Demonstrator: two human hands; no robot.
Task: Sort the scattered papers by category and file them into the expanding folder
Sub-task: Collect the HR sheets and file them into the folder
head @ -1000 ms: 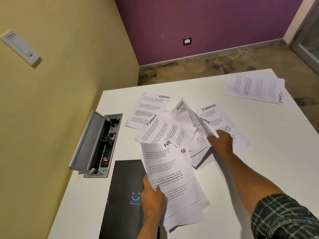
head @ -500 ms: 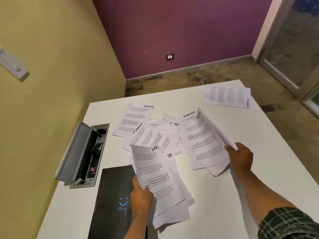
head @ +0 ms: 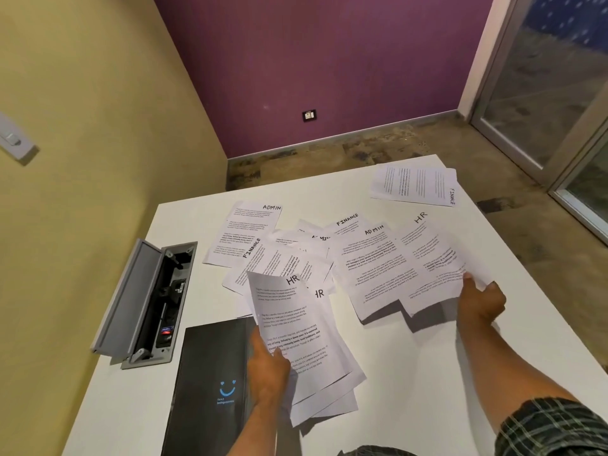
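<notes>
Fingers of the left hand (head: 268,370) pinch the near edge of a fanned stack of HR sheets (head: 296,330), thumb on top, while fingers of the right hand (head: 481,302) curl round the near corner of another HR sheet (head: 431,261), lifted off the worktop (head: 427,373) beside an ADMIN page (head: 371,261). Sorting looks to be in hand, HR pages being gathered; filing has not begun. Next, I judge, the right-hand sheet should cross to the left-hand stack and be squared with it. Loose ADMIN and FINANCE pages (head: 279,255) lie overlapped between and beyond the hands, with a FINANCE pile (head: 414,185) apart at the far corner. A black expanding folder (head: 214,373) lies flat and closed just beside the left hand, partly under its papers.
</notes>
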